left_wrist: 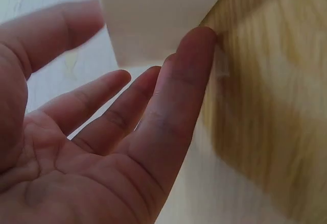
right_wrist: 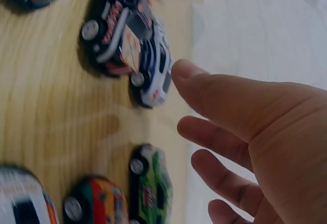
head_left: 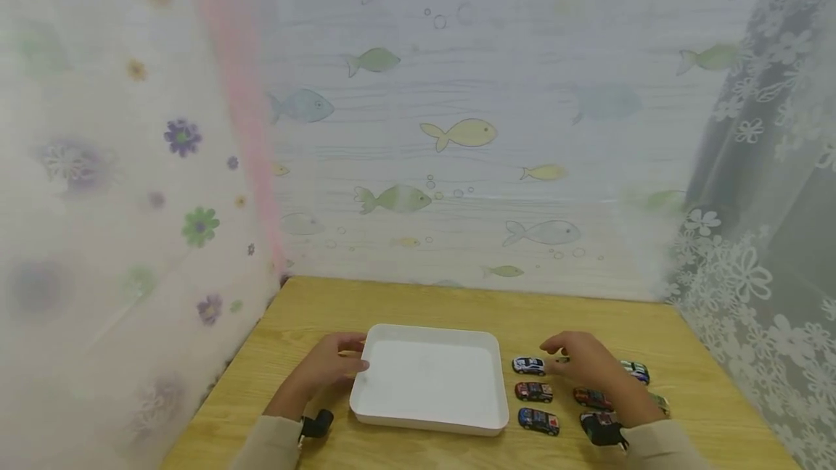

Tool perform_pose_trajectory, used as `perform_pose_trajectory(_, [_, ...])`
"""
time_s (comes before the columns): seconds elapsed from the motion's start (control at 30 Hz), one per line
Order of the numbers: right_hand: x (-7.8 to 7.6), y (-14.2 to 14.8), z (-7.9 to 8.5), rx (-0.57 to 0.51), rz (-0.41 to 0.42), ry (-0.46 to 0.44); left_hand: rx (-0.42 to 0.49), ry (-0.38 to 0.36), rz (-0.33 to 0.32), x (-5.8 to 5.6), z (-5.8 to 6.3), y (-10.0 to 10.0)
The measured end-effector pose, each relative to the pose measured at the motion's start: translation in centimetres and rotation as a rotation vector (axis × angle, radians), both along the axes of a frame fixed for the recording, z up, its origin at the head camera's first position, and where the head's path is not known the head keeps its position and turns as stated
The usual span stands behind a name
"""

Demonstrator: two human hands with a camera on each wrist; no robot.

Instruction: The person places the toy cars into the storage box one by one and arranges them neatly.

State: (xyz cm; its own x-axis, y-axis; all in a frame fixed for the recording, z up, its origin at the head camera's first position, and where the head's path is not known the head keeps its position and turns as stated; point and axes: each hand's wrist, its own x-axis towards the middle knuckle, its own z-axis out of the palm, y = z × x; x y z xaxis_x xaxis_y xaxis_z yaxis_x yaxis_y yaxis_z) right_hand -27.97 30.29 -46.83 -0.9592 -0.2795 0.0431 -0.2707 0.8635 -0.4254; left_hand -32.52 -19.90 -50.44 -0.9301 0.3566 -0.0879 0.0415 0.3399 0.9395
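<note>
White toy car point(head_left: 527, 365), long axis left-right

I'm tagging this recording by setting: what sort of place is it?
Probably a screened-off tabletop play or filming corner, perhaps indoors: a pale fish-patterned hanging stands behind a yellowish wood-grain table, which holds a shallow white rectangular tray and small multicoloured toy cars.

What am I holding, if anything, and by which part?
Your left hand holds the white tray by the rim on its left side. Your right hand, over by the toy cars, holds nothing.
</note>
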Motion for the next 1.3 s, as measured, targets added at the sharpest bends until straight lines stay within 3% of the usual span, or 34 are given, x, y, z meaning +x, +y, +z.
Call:
perform_pose_trajectory(0.17, [-0.6, -0.7, -1.0, 0.020, -0.046, -0.003, 0.031, 0.010, 0.019, 0.0, -0.7, 0.0])
perform_pose_trajectory(0.53, [-0.9, -1.7, -1.7, 0.008, -0.084, -0.037, 0.134, -0.102, 0.021, 0.0, -2.0, -0.9])
perform_pose_trajectory(0.77, [-1.2, -1.5, -2.2, 0.036, -0.109, -0.032, 0.221, -0.140, -0.023, 0.1, -2.5, -1.1])
perform_pose_trajectory(1.03, [-1.2, -1.9, -1.8, 0.044, -0.106, 0.061, 0.253, -0.134, -0.033, 0.3, -2.9, -1.3])
perform_pose_trajectory(1.3, [-1.2, -2.7, -0.1, 0.008, -0.075, 0.129, 0.257, -0.131, -0.018, 0.2, -3.0, -1.1])
